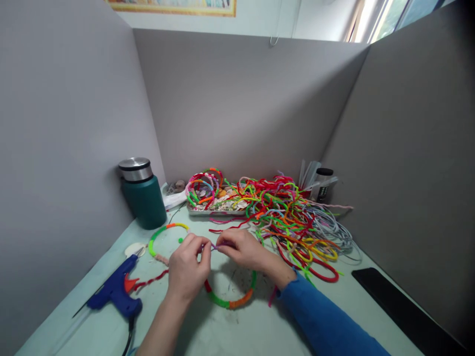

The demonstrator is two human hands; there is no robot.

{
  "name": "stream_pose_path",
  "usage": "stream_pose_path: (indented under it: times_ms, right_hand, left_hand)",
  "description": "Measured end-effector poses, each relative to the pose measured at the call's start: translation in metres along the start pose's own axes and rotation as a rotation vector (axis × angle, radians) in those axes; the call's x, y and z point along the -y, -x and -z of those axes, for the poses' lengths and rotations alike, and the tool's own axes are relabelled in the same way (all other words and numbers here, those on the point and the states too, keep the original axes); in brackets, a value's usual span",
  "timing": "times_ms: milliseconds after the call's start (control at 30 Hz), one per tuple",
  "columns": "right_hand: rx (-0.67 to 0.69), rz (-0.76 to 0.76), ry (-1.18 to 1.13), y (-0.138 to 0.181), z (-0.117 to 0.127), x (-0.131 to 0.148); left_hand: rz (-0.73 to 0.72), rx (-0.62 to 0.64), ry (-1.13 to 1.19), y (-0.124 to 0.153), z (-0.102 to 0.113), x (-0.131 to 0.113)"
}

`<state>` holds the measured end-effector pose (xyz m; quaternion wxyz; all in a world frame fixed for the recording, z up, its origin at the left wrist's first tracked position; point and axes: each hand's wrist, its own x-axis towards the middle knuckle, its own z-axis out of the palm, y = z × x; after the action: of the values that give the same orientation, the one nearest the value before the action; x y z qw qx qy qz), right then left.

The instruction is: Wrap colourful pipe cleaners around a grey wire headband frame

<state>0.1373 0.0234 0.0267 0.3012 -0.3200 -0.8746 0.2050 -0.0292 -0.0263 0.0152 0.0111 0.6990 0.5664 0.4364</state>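
My left hand (188,267) and my right hand (242,248) meet over the pale green table, both pinching a thin purple pipe cleaner (213,245) stretched between their fingertips. Under them lies a ring wrapped in green, orange and red pipe cleaner (232,301), partly hidden by my hands. A second ring in green, orange and yellow (166,233) lies just left of my left hand. A red pipe cleaner (150,281) trails on the table beside my left wrist.
A blue glue gun (118,290) lies at the near left. A dark green flask (143,194) stands at the back left. A tray (215,211) of shells and wrapped rings, a big pile of coloured pipe cleaners (293,217), grey wires (339,232) and a black phone (401,309) fill the back and right.
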Motion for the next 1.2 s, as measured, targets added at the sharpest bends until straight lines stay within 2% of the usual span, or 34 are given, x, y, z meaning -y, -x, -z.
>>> stream_pose_path:
  times_ms: [133, 233, 467, 567, 800, 1033, 1200]
  right_hand:
    - [0.001, 0.004, -0.014, 0.001, 0.0, 0.002]
    - [0.004, 0.012, -0.064, 0.001, 0.0, 0.002]
    - [0.079, -0.006, -0.368, 0.003, 0.005, -0.001]
    - [0.086, -0.058, -0.466, 0.003, 0.007, 0.0]
    - [0.012, -0.098, -0.475, 0.002, 0.012, 0.003]
    - [-0.002, -0.109, -0.418, 0.002, 0.01, 0.001]
    - [-0.018, -0.116, -0.381, 0.001, 0.008, 0.0]
  left_hand:
    - [0.008, 0.014, 0.071, -0.002, 0.001, 0.001]
    - [0.068, 0.04, 0.171, -0.004, 0.002, 0.004]
    - [0.388, 0.181, 0.516, -0.01, 0.001, 0.011]
    - [0.473, 0.22, 0.605, -0.011, 0.0, 0.011]
    - [0.462, 0.303, 0.614, -0.011, 0.002, 0.009]
    - [0.479, 0.387, 0.582, -0.012, 0.006, -0.003]
    - [0.399, 0.343, 0.512, -0.009, 0.001, 0.004]
